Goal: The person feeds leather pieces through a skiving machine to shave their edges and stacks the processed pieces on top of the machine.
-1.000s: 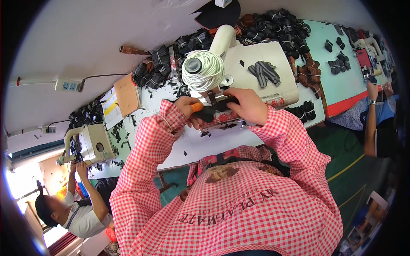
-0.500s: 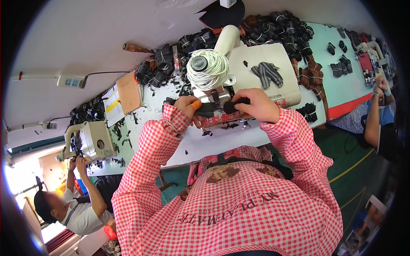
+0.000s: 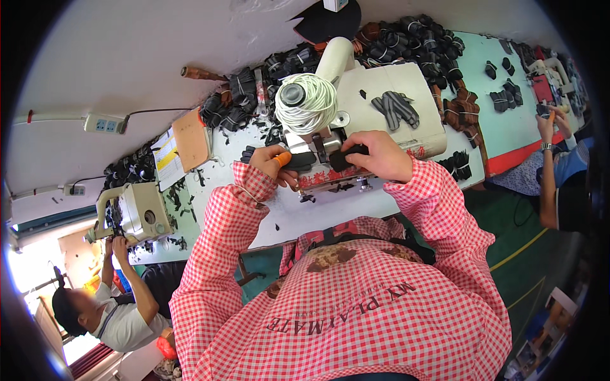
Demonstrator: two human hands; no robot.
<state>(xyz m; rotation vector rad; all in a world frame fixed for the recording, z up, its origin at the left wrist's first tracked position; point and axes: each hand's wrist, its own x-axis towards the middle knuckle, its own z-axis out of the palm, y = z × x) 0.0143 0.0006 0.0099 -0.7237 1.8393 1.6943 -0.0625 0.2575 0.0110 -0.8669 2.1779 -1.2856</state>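
Both my hands work at the front of a cream bench machine [image 3: 419, 136] with a metal working head. My left hand [image 3: 272, 166], an orange cover on one finger, is closed on a flat dark strip [image 3: 301, 161] that looks like leather, left of the metal head. On the other side of the head, my right hand [image 3: 380, 156] pinches a dark piece [image 3: 343, 159] with a rounded end. Whether the two dark parts are one piece is hidden by the head. A coil of pale cord [image 3: 306, 105] sits above the head.
Several grey-black strips [image 3: 395, 109] lie on the machine's top. Tied dark bundles [image 3: 406, 41] are heaped behind it, brown bundles [image 3: 462, 109] to its right. Scraps litter the white table [image 3: 254, 228] near a brown clipboard [image 3: 192, 141]. Co-workers sit left and right.
My left hand has shifted slightly left and more of its dark strip shows. My right hand has hardly moved. The co-worker at right has raised a dark bundle.
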